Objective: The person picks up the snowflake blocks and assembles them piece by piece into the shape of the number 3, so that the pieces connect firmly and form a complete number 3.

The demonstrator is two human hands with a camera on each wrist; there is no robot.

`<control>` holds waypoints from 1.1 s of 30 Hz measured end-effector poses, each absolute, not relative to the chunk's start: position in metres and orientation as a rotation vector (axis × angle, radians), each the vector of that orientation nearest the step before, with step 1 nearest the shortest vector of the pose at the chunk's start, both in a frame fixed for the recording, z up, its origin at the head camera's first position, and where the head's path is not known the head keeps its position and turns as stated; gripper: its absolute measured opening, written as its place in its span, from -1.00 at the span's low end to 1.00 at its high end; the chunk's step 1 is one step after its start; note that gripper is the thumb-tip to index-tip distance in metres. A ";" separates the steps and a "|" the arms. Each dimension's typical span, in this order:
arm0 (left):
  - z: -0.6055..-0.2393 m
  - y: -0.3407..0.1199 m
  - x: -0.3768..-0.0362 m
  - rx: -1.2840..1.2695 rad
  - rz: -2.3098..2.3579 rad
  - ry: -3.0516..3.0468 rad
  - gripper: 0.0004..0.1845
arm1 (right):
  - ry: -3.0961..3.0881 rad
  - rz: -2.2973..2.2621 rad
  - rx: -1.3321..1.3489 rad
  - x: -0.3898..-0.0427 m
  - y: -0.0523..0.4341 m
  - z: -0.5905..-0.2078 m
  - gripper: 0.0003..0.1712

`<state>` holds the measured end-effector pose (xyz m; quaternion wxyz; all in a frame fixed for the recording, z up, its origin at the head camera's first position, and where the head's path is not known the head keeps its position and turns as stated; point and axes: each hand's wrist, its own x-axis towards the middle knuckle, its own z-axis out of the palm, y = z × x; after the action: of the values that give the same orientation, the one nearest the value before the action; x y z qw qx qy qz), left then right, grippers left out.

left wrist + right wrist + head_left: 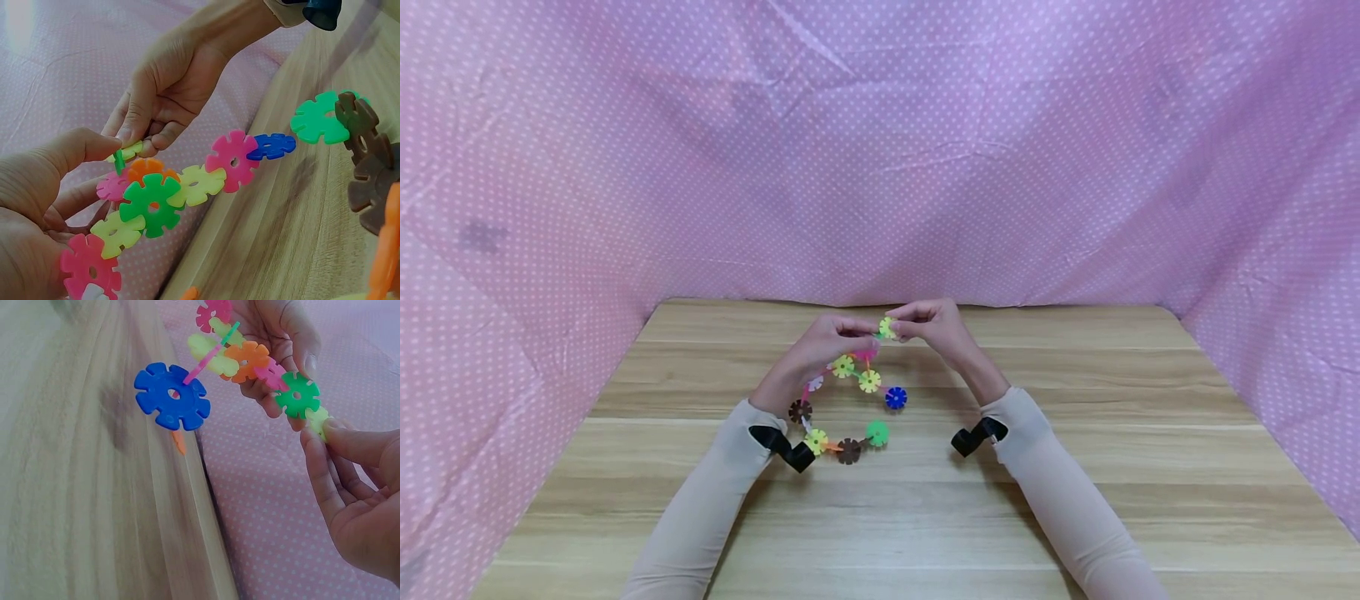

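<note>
I judged the step in hand to be the fitting of one more disc onto the top end of a chain of notched plastic snowflake discs in many colours (850, 400). My left hand (820, 346) held that chain near its upper end, fingers curled round the discs, with a small green disc (119, 161) pinched edge-on under the thumb. My right hand (936, 327) pinched a pale yellow-green notched disc (887, 327) between thumb and forefinger, touching the chain's top piece. Both grips were closed on plastic, neither loose.

The chain hung above the light wooden counter (1075, 467), near its far edge, in front of the pink dotted cloth (625, 167) that walled the space. From the head view it ran as an open loop: down from the hands past yellow discs, a brown disc (800, 410), another yellow, a darker brown disc (848, 451) and a bright green disc (877, 432), while a blue disc (895, 397) stuck out on a short side branch. I could not tell whether the lowest discs touched the counter. The stretch between the hands lay with its long axis roughly level, pointing from left hand to right.

The next move, as I read it, called for lining up two slots at right angles and pressing them together while the left hand steadied the end.
</note>
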<state>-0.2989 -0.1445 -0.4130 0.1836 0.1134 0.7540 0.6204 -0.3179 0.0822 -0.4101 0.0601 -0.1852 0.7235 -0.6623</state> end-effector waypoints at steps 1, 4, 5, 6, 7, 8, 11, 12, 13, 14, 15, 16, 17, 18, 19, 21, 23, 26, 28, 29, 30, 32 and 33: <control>-0.413 -0.144 -0.299 0.321 1.752 2.125 -0.58 | 2.191 -2.004 -0.565 -0.318 0.082 -0.410 -0.77; -0.412 -0.144 -0.298 0.324 1.752 2.127 -0.59 | 2.187 -2.004 -0.573 -0.318 0.082 -0.410 -0.77; -0.412 -0.143 -0.298 0.323 1.752 2.127 -0.59 | 2.187 -2.005 -0.574 -0.318 0.082 -0.410 -0.78; -0.412 -0.143 -0.298 0.325 1.752 2.127 -0.59 | 2.190 -2.003 -0.575 -0.318 0.082 -0.410 -0.78; -0.412 -0.143 -0.298 0.325 1.751 2.128 -0.60 | 2.194 -2.002 -0.574 -0.318 0.082 -0.410 -0.78; -0.412 -0.143 -0.298 0.323 1.752 2.130 -0.60 | 2.197 -2.004 -0.571 -0.318 0.082 -0.410 -0.78; -0.411 -0.143 -0.297 0.326 1.746 2.138 -0.60 | 2.209 -2.007 -0.563 -0.317 0.081 -0.410 -0.78; -0.411 -0.143 -0.297 0.327 1.744 2.141 -0.60 | 2.208 -2.013 -0.561 -0.317 0.081 -0.411 -0.78; -0.411 -0.143 -0.297 0.326 1.744 2.142 -0.60 | 2.207 -2.021 -0.559 -0.317 0.081 -0.411 -0.78; -0.411 -0.143 -0.297 0.325 1.740 2.146 -0.60 | 2.206 -2.025 -0.560 -0.317 0.081 -0.412 -0.78; -0.412 -0.143 -0.297 0.326 1.736 2.149 -0.59 | 2.205 -2.029 -0.558 -0.317 0.080 -0.413 -0.77; -0.412 -0.144 -0.297 0.326 1.734 2.150 -0.59 | 2.200 -2.035 -0.555 -0.317 0.080 -0.414 -0.77; -0.412 -0.144 -0.297 0.325 1.730 2.152 -0.58 | 2.194 -2.041 -0.551 -0.317 0.080 -0.415 -0.77; -0.413 -0.144 -0.297 0.323 1.726 2.153 -0.58 | 2.187 -2.046 -0.547 -0.317 0.079 -0.416 -0.76; -0.413 -0.144 -0.297 0.322 1.725 2.152 -0.58 | 2.183 -2.048 -0.547 -0.317 0.079 -0.417 -0.75; -0.413 -0.145 -0.297 0.319 1.721 2.150 -0.57 | 2.170 -2.054 -0.539 -0.317 0.079 -0.418 -0.75; -0.413 -0.145 -0.298 0.306 1.726 2.142 -0.59 | 2.164 -2.052 -0.535 -0.317 0.079 -0.418 -0.74; -0.414 -0.144 -0.299 0.293 1.737 2.133 -0.61 | 2.179 -2.021 -0.536 -0.318 0.080 -0.418 -0.75; -0.414 -0.144 -0.299 0.291 1.737 2.129 -0.61 | 2.195 -1.985 -0.547 -0.319 0.081 -0.417 -0.76; -0.414 -0.143 -0.300 0.295 1.736 2.128 -0.60 | 2.203 -1.966 -0.556 -0.319 0.081 -0.416 -0.76; -0.414 -0.143 -0.300 0.297 1.731 2.131 -0.59 | 2.208 -1.949 -0.567 -0.319 0.082 -0.416 -0.76; -0.414 -0.143 -0.300 0.299 1.725 2.128 -0.58 | 2.212 -1.923 -0.585 -0.319 0.083 -0.415 -0.76; -0.413 -0.143 -0.300 0.302 1.722 2.127 -0.57 | 2.212 -1.912 -0.595 -0.320 0.083 -0.415 -0.76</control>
<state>-0.3003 -0.1431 -0.4135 0.1929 0.1075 0.7581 0.6136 -0.3196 0.0835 -0.4147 0.0791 -0.1987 0.7390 -0.6388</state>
